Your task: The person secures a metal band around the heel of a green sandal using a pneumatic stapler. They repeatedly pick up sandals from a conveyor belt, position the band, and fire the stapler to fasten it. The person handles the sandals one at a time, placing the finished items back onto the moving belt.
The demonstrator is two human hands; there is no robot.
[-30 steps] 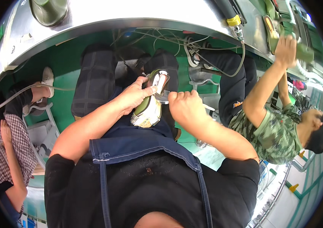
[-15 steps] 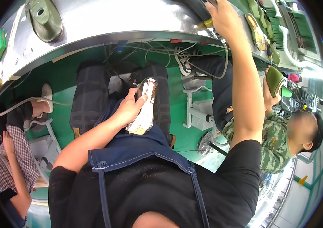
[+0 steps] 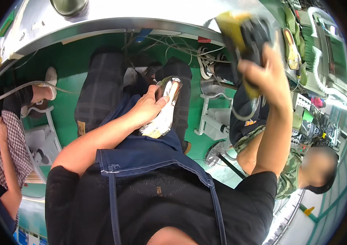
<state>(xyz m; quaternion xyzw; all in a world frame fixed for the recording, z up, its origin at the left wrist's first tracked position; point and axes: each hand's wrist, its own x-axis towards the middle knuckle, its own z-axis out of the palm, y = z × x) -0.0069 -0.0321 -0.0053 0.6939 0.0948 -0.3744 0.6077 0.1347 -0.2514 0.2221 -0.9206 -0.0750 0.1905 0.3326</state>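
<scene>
On my lap, my left hand [image 3: 151, 102] is closed round a shoe last [image 3: 166, 112] with a pale insole on its upturned face. Its narrow end, with a brown strip, points away from me. My right hand [image 3: 265, 73] is raised over the bench's front edge at the right, gripping a yellow-and-black handheld power tool [image 3: 245, 41]. Motion blurs the tool, and its exact kind cannot be made out. A grey hose or cord [image 3: 252, 112] hangs near the tool's lower end. Tool and last are well apart.
The metal bench [image 3: 157, 18] curves across the front, with a dark green last [image 3: 69, 5] on it. At the right lies another last with an insole [image 3: 291, 47]. Cables [image 3: 173, 47] hang under the bench. Co-workers sit left and right, a white stool [image 3: 214, 118] beside the right one.
My right hand has lifted the power tool off the bench and brought it toward me. The left hand keeps its hold on the last. My view has shifted slightly.
</scene>
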